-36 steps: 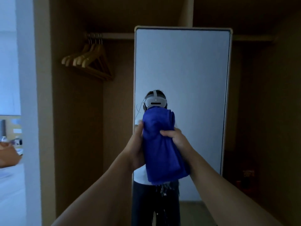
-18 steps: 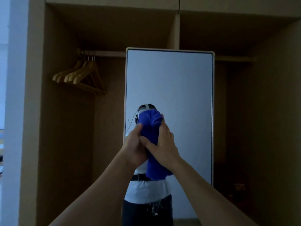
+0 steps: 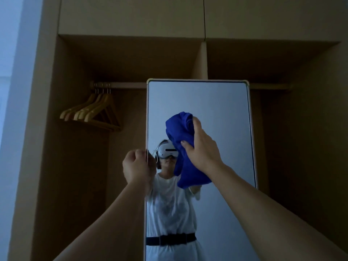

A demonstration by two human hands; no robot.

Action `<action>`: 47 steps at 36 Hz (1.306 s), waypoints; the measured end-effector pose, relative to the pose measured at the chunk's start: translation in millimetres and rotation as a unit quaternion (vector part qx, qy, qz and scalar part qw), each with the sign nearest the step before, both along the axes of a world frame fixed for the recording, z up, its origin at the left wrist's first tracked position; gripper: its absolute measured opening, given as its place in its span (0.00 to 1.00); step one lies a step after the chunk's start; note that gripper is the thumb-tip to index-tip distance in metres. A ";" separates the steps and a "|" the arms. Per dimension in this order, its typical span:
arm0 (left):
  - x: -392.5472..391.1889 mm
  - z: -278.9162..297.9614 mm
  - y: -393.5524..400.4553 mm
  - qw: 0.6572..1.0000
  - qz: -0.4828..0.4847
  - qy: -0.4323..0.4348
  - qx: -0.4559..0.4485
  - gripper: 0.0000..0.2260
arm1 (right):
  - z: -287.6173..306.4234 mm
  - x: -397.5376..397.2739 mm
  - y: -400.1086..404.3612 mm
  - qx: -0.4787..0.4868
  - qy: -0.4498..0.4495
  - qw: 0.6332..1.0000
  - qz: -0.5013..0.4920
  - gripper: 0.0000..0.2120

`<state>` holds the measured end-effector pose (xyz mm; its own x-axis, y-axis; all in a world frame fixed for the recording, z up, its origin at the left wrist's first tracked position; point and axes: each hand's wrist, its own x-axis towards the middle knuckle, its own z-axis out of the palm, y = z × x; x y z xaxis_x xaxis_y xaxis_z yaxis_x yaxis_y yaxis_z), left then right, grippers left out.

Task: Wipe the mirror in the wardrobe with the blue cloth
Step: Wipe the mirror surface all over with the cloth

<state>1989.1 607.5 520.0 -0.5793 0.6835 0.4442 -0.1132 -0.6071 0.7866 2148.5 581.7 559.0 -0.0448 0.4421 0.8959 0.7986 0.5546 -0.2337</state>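
A tall framed mirror [image 3: 222, 110] stands upright inside the open wardrobe, in the middle of the head view. The bunched blue cloth [image 3: 181, 140] is pressed against the glass in its upper-middle part. My right hand [image 3: 202, 147] grips the cloth from the right, with cloth hanging below it. My left hand [image 3: 136, 167] is closed around the mirror's left edge at about the same height. The glass reflects a person in a white shirt with a headset.
Several wooden hangers [image 3: 94, 113] hang from the rail [image 3: 124, 85] to the left of the mirror. A vertical wardrobe divider [image 3: 202, 61] rises behind the mirror's top. Closed upper cabinet doors [image 3: 131, 16] run above. The wardrobe's right bay is dark.
My left hand let go of the cloth and moved left to grip the mirror's edge. My right hand carried the cloth up and to the right on the glass. The view tilted upward.
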 end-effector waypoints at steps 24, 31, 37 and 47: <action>-17.1 0.9 78.9 0.984 -0.124 0.118 -0.046 0.20 | 32.0 -61.5 65.4 0.159 -0.088 0.969 -0.166 0.36; -18.0 0.8 76.9 0.983 -0.108 0.148 -0.015 0.21 | -29.3 -61.5 65.2 0.184 -0.119 0.971 -0.092 0.35; -18.4 2.7 74.5 0.982 -0.090 0.164 -0.027 0.20 | -60.8 -52.5 67.6 0.209 -0.143 0.962 -0.105 0.32; -14.8 1.4 74.5 0.980 -0.096 0.155 -0.074 0.29 | 53.0 -74.8 68.5 0.195 -0.079 0.960 -0.187 0.36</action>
